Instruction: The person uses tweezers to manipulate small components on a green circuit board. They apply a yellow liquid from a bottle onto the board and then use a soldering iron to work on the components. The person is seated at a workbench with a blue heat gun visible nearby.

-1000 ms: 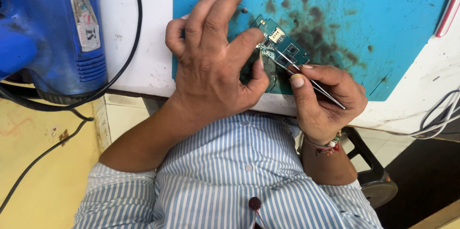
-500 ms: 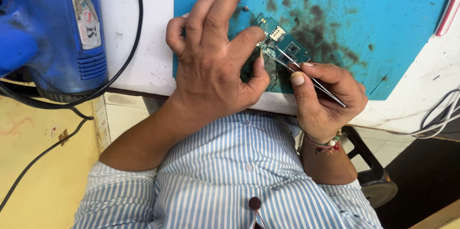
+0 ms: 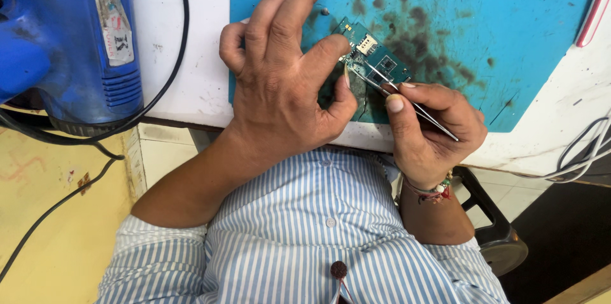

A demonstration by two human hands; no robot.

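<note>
A small green circuit board (image 3: pixel 375 59) lies on a stained blue work mat (image 3: pixel 509 37). My left hand (image 3: pixel 286 81) rests on the mat beside the board, its index fingertip and thumb pressing on the board's near edge, the other fingers raised and spread. My right hand (image 3: pixel 429 126) holds thin metal tweezers (image 3: pixel 407 100) like a pen, the tips reaching the board's lower left corner next to my left fingertip. What the tweezer tips pinch is too small to tell.
A blue hot-air tool (image 3: pixel 70 37) with a black cable (image 3: pixel 172 69) sits at the left on the white bench (image 3: pixel 191 88). White wires (image 3: pixel 585 151) hang at the right edge. A black stool base (image 3: pixel 496 240) stands below on the floor.
</note>
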